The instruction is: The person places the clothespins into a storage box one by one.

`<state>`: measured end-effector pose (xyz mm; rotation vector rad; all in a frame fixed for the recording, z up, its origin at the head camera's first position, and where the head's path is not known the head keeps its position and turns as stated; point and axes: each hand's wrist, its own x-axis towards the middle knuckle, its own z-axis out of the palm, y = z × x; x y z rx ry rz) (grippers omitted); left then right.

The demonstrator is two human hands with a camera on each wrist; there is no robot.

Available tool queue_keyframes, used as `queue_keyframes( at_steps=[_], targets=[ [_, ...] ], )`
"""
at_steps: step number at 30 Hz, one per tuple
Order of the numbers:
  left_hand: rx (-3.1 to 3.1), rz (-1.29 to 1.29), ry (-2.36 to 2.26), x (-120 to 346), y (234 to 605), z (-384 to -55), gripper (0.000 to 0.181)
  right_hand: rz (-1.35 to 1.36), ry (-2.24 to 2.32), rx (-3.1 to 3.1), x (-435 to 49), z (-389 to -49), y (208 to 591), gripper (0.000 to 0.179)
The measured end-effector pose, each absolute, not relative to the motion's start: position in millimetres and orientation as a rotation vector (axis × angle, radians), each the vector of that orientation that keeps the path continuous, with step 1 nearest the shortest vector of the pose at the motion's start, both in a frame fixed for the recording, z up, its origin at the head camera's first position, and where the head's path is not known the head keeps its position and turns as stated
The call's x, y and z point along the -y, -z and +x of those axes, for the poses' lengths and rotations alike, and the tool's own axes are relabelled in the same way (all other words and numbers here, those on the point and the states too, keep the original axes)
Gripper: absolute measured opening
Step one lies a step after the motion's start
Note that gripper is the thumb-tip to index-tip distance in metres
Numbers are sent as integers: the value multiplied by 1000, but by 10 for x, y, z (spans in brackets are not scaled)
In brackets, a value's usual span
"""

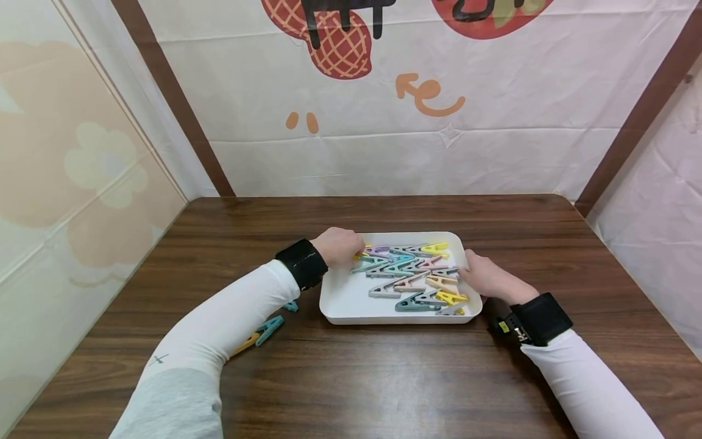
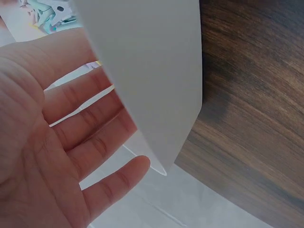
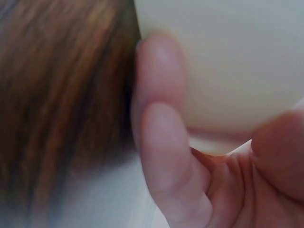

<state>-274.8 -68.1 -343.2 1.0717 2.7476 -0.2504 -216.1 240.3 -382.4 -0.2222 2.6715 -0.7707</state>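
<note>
A white rectangular tray (image 1: pixel 345 305) on the brown table holds many plastic clothespins (image 1: pixel 403 265) in teal, grey, pink, yellow and purple. My left hand (image 1: pixel 339 245) reaches over the tray's left wall, close to the purple and yellow clothespins. In the left wrist view its fingers (image 2: pixel 90 118) stretch fairly straight past the rim, with the tips hidden behind the wall. My right hand (image 1: pixel 485 277) grips the tray's right side. Its fingers (image 3: pixel 164 142) curl against the outer wall in the right wrist view, and the thumb lies at the rim.
Outside the tray, partly under my left forearm, lie a teal clothespin (image 1: pixel 270 329), a yellow-orange one (image 1: pixel 245 345) and another teal piece (image 1: pixel 291 306). A printed white curtain (image 1: pixel 384 164) hangs behind the table, and more sheeting stands at both sides.
</note>
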Motion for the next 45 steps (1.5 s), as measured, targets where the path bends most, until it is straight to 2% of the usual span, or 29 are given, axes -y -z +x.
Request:
queue_keyframes(
  at_steps=[10, 18, 26, 30, 33, 37, 39, 45],
  targets=[
    [-2792, 1092, 238, 758, 3429, -2725, 15, -226, 760, -2679, -2382, -2154, 3820, 50],
    [-2928, 1081, 83, 1018, 3210, -2631, 22, -219, 769, -2667, -2401, -2158, 3826, 53],
    [-3000, 859, -141, 1537, 3031, -2450, 16, -218, 793, -2637, -2399, -2136, 3792, 55],
    [-2983, 733, -163, 1869, 3053, -2335, 23, -216, 797, -2631, -2399, -2137, 3798, 55],
    [-2932, 631, -142, 2085, 3070, -2230, 35, -211, 803, -2637, -2405, -2148, 3801, 53],
    [-2819, 492, -106, 2288, 3118, -2080, 61, -216, 795, -2650, -2404, -2158, 3795, 51],
    [-2776, 439, -96, 2348, 3154, -2017, 67, -220, 791, -2657, -2401, -2158, 3791, 51],
    [-2751, 351, -102, 2413, 3279, -1907, 55, -213, 811, -2642, -2400, -2146, 3811, 53]
  ],
)
